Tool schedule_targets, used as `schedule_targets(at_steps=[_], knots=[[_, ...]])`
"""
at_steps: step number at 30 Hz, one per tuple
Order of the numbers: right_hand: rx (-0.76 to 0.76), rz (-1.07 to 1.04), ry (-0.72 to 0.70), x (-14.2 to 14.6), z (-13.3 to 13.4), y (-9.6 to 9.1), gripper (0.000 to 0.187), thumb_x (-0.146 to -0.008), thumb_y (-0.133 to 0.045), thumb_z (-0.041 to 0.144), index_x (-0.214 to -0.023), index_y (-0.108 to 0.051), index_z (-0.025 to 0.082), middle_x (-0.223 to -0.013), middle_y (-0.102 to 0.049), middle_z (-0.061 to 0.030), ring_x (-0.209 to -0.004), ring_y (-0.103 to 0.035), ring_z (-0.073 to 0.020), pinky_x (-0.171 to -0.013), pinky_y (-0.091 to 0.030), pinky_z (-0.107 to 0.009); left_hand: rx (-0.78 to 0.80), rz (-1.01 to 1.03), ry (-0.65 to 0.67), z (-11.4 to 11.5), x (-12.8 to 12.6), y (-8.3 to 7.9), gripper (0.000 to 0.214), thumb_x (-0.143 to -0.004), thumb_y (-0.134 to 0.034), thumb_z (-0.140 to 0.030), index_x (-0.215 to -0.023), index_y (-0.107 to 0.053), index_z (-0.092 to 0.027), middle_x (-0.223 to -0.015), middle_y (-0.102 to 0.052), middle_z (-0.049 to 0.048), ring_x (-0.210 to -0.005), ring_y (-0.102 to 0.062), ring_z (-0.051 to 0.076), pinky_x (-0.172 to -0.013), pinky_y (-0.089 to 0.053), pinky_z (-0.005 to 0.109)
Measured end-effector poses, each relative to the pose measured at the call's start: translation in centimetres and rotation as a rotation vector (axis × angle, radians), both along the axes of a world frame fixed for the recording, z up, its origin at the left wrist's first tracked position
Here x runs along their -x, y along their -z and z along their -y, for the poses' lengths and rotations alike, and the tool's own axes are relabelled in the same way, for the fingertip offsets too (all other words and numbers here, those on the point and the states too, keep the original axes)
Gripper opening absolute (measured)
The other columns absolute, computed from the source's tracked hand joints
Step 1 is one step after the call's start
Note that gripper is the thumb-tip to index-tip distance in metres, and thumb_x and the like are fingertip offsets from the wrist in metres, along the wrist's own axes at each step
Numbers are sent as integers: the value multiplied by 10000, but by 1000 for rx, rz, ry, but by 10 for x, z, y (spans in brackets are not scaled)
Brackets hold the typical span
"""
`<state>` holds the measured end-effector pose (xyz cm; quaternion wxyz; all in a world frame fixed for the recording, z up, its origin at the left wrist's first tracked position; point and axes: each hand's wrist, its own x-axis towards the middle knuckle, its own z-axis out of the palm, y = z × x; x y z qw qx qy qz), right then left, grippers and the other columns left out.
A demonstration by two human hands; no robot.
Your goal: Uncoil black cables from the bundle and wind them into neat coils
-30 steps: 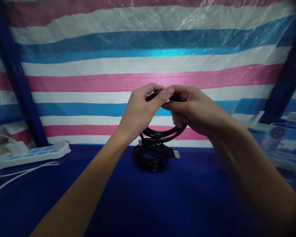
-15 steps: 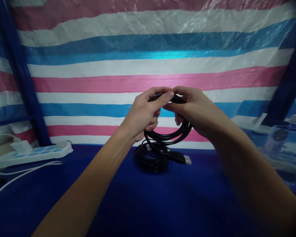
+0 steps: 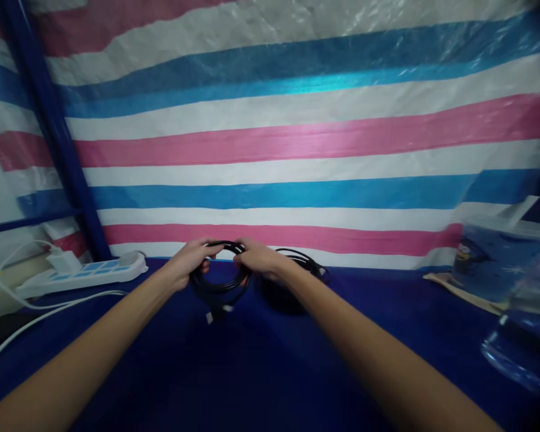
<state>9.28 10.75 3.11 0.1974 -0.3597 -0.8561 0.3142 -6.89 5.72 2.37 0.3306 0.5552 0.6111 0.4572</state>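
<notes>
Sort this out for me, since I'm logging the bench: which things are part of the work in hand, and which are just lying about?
In hand:
- black cable coil, held at its top by left hand and right hand
- second black cable bundle on the blue table, just behind the right hand

Lying about:
- white power strip with a plugged charger
- clear plastic containers
- striped tarp

Both hands, left hand (image 3: pixel 184 262) and right hand (image 3: pixel 258 259), around black cable coil (image 3: pixel 218 282)
</notes>
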Motion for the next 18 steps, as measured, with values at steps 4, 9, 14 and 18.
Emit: schedule_targets(at_steps=[4, 9, 14, 18], knots=[[-110, 215, 77, 47, -18, 30, 316, -896, -538, 302, -1160, -529, 129, -1081, -577, -86, -927, -588, -176, -791, -510, -365, 89, -328, -91, -20, 47, 42, 239, -689, -569, -256, -901, -550, -147, -696, -573, 32, -665, -560, 184, -615, -436, 282], [-226, 376, 48, 59, -29, 40, 360, -891, -546, 320, -1203, -521, 141, -1217, -522, -106, -1084, -530, -226, -915, -446, -455, 143, -653, 9, -37, 67, 47, 428, -680, -566, -258, -1092, -561, -144, -1131, -610, 130, -1040, -544, 279, -903, -404, 373], [-244, 357, -45, 51, -36, 32, 430, -906, -493, 398, -1241, -498, 129, -1204, -550, -132, -1069, -550, -230, -913, -437, -439, 197, -747, 161, -49, 75, 36, 506, -707, -543, -320, -1179, -540, -139, -1131, -626, 114, -1012, -577, 259, -893, -427, 342], [-275, 219, -46, 37, -34, 16, 465, -938, -361, 423, -1232, -509, 95, -1202, -575, -166, -1051, -563, -240, -872, -439, -353, 128, -742, 204, -47, 69, 36, 538, -739, -501, -296, -1247, -510, -121, -1250, -569, 124, -1114, -541, 255, -963, -393, 329]])
